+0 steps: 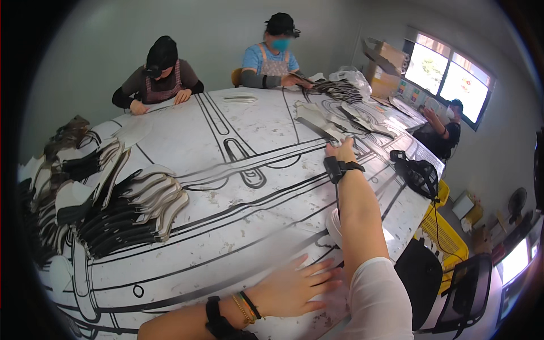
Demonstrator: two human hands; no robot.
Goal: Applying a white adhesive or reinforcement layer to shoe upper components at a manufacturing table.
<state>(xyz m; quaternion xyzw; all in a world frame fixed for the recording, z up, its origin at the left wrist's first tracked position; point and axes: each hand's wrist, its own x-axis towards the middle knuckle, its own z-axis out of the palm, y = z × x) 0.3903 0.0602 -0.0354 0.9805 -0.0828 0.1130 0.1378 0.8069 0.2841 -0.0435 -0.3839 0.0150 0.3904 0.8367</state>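
Note:
My right hand (342, 149) reaches far across the table, its fingers closed at the near end of a pale, dark-edged cut piece (318, 127). This flat piece looks like leather or fabric and belongs to a loose pile. The fingertips are small and partly hidden. My left hand (296, 288) is held palm down over the near part of the table, fingers spread and slightly blurred, with nothing in it. Beneath my right forearm, a curved white piece (334, 228) shows in part.
Big stacks of dark-edged pieces (133, 212) cover the table's left end. Black line drawings mark the white tabletop (243, 218). Two people sit across, another at far right. A black cap-like item with a cable (418, 175) lies right; yellow crates (445, 235) and a chair stand beyond.

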